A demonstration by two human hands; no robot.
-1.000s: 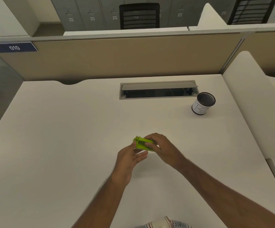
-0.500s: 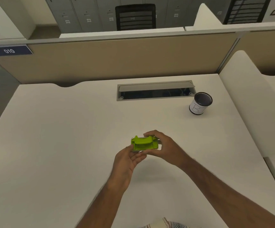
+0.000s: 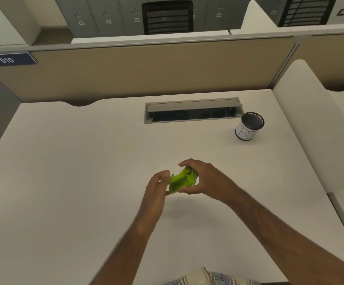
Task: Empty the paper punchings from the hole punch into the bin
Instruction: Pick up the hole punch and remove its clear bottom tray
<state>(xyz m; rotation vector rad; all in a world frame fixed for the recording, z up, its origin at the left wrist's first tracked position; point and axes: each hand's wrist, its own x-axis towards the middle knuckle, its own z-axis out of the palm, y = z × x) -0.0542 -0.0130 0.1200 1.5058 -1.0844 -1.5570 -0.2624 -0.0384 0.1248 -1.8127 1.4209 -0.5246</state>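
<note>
A small lime-green hole punch [image 3: 180, 181] is held above the middle of the white desk [image 3: 84, 171], tilted on its side. My right hand [image 3: 205, 177] grips its right end, fingers wrapped over the top and thumb underneath. My left hand [image 3: 157, 187] touches its left end with thumb and fingertips. The bin [image 3: 249, 126], a small black mesh cup with a white label, stands upright at the far right of the desk, well away from both hands. No paper punchings are visible.
An open cable tray [image 3: 192, 110] is sunk into the desk just left of the bin. A beige partition [image 3: 146, 68] closes the far edge, and a white divider [image 3: 311, 128] lines the right side.
The hole punch has been turned in my hands from lying flat to tilted on its side. Both hands stay over the same spot on the desk.
</note>
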